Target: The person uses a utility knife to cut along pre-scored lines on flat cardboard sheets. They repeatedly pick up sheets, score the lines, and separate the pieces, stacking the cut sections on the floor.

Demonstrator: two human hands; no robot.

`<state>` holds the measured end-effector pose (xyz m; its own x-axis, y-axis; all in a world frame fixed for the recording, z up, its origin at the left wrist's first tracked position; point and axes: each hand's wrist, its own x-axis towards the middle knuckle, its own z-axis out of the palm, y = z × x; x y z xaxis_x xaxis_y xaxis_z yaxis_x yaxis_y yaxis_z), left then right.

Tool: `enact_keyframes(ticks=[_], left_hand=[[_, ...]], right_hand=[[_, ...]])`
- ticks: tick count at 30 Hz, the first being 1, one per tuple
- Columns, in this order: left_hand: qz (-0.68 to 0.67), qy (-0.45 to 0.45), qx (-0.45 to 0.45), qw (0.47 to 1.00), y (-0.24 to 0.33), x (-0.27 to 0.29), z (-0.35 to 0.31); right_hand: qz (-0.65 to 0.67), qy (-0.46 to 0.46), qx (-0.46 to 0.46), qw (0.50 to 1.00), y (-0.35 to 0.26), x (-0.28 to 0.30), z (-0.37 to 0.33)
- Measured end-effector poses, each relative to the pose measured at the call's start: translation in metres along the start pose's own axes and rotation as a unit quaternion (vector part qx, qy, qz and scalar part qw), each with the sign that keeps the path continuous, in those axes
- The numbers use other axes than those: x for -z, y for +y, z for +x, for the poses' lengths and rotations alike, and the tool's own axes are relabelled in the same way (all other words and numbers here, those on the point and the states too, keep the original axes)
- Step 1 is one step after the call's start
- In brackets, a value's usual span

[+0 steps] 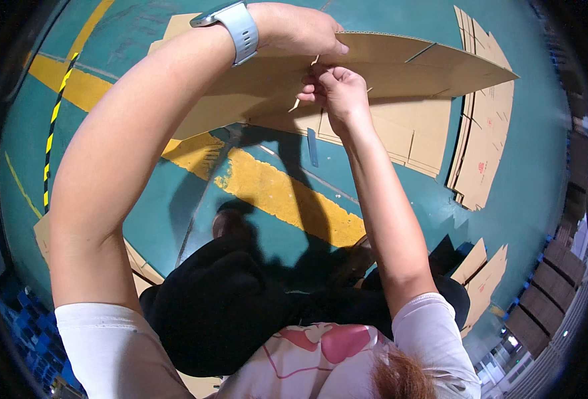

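A large brown cardboard sheet (400, 70) stands tilted in front of me, its corrugated upper edge facing up. My left hand (300, 30) reaches over that edge and grips it, its thumb side near a slit; most of its fingers are hidden behind the board. Just below, my right hand (339, 88) is closed in a pinch against the sheet's near face. From its fingers sticks a thin pale cardboard strip (295, 106), with another bit showing above at the slit.
Flat slotted cardboard pieces (400, 130) lie beneath the sheet on the green floor (274, 176). Stacked cardboard (483, 126) lies to the right, with smaller pieces (483, 276) by my right side. Yellow painted lines (287, 193) cross the floor. A dark blue flat strip (312, 147) lies nearby.
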<state>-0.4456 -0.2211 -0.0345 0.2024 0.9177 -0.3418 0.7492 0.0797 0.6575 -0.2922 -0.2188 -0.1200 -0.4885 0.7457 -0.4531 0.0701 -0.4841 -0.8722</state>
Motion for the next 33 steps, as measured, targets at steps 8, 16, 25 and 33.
enact_keyframes(ticks=[8,16,25,33], left_hand=[[0.087,0.009,-0.033,0.996,0.011,-0.008,0.001],[0.104,0.017,-0.115,0.988,0.006,-0.027,0.008],[0.128,0.031,-0.108,0.985,0.010,-0.020,0.006],[0.143,0.033,-0.095,0.985,0.009,-0.024,0.006]], right_hand=[[0.020,0.049,-0.059,0.997,-0.016,-0.005,-0.004],[0.009,0.132,-0.083,0.988,-0.017,-0.016,-0.011],[0.078,0.144,-0.013,0.986,-0.006,-0.022,-0.018],[-0.005,0.104,-0.040,0.994,-0.014,-0.022,-0.021]])
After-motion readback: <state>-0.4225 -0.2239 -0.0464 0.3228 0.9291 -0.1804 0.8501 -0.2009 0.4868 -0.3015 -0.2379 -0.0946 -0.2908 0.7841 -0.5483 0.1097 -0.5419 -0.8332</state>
